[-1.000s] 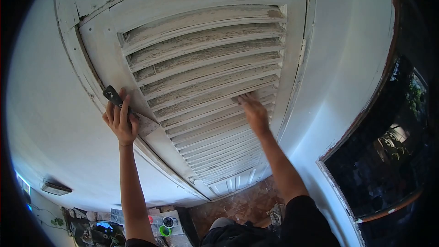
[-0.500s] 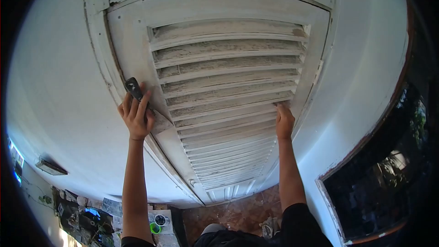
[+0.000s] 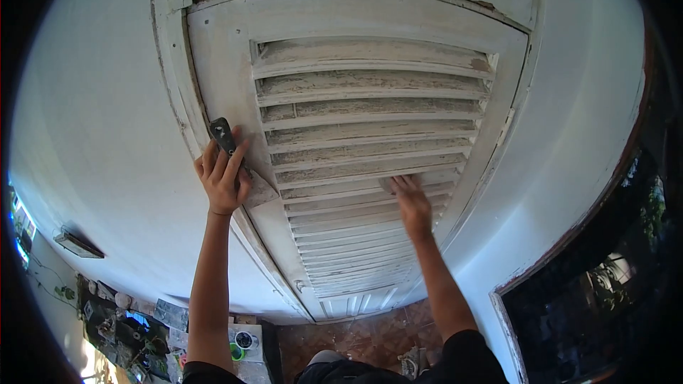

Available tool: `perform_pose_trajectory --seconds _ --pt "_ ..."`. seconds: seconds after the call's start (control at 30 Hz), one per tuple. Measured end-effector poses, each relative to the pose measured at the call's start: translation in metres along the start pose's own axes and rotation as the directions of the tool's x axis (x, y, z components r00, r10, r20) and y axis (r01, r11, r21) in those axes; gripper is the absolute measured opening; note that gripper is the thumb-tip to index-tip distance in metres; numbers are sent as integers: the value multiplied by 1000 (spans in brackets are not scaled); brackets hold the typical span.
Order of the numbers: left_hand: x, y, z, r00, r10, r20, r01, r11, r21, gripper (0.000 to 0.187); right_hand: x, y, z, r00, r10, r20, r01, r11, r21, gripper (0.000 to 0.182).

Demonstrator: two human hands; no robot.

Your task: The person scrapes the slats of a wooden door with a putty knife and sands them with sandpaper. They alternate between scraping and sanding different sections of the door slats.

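Observation:
My left hand (image 3: 224, 178) is closed around a putty knife. The black handle of the putty knife (image 3: 223, 135) points up past my fingers, and its wide blade lies against the left stile of a white louvered door (image 3: 228, 78). On the right side of the slats, my right hand (image 3: 414, 206) reaches in with its fingers against one slat (image 3: 334, 188). A small grey, flat piece (image 3: 388, 184) shows at these fingertips; its kind is too blurred to tell. The upper slats look worn and stained, with rough, flaking paint.
A white door frame (image 3: 171, 64) surrounds the door, with a hinge (image 3: 506, 126) on the right. A dark glass window (image 3: 590, 277) stands at right. Lower left, a cluttered surface bears a green ring-shaped item (image 3: 237, 352) and a cup (image 3: 245, 340). Reddish tiles (image 3: 313, 345) cover the floor.
My right hand has moved left along the slats, its fingers now stretched further forward. The left hand stays at the door's edge with the putty knife. The whole view has shifted slightly.

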State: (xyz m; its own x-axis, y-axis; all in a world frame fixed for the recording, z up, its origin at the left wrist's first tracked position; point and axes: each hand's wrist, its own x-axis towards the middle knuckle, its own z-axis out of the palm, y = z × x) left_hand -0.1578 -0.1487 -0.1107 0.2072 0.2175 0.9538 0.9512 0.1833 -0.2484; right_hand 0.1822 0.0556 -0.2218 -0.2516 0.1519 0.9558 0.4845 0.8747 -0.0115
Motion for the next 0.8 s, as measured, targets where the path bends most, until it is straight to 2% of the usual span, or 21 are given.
perform_pose_trajectory --seconds 0.07,0.1,0.13,0.2,0.27,0.3,0.33,0.4,0.43,0.47,0.53,0.6,0.63,0.73,0.77,0.8 --pt "-1 -1 -2 1000 0 -1 0 1000 5 49 -17 43 0 997 66 29 -66 998 1 22" --pt "0 -1 0 1000 5 0 -5 1000 12 49 -15 48 -12 968 249 37 -250 968 27 22" --pt "-1 -2 0 1000 5 2 -5 1000 21 49 -6 52 -21 957 278 -82 -278 961 10 19" --pt "-2 -2 1 1000 -11 2 11 999 34 49 -6 37 -5 921 334 -200 -355 932 -79 17" --pt "0 1 0 1000 -10 -10 10 1000 15 49 -15 24 9 968 248 -42 -249 968 -35 17" --pt "0 1 0 1000 -12 -8 12 1000 10 49 2 -3 -3 995 86 -54 -85 996 21 14" --pt "1 0 -1 1000 -14 7 14 1000 11 49 1 6 -7 995 90 -50 -90 996 17 14" --pt "-1 1 -2 1000 -17 22 17 1000 10 49 -8 44 -24 989 113 98 -124 985 120 15" --pt "0 0 -1 1000 -13 17 12 1000 12 50 -3 53 -32 976 206 74 -204 979 -27 18" --pt "0 0 -1 1000 -12 13 12 1000 16 51 1 60 -34 973 228 -41 -230 972 -51 15" --pt "-2 0 -1 1000 -16 3 16 1000 24 51 -5 45 -14 927 359 -106 -367 927 -74 16" --pt "-2 0 0 1000 -12 -3 12 1000 18 52 -18 24 -2 970 236 53 -234 971 -36 23" --pt "-3 0 0 1000 -14 8 14 1000 22 51 2 1 -12 997 64 43 -68 993 97 24" --pt "0 1 -1 1000 -17 12 17 1000 7 49 2 30 -22 984 179 18 -180 978 104 23" --pt "1 0 0 1000 -11 -2 11 1000 4 50 4 37 -23 964 265 -14 -264 964 24 21" --pt "0 0 0 1000 -7 -10 7 1000 2 51 3 35 -18 966 260 -14 -259 965 24 21"
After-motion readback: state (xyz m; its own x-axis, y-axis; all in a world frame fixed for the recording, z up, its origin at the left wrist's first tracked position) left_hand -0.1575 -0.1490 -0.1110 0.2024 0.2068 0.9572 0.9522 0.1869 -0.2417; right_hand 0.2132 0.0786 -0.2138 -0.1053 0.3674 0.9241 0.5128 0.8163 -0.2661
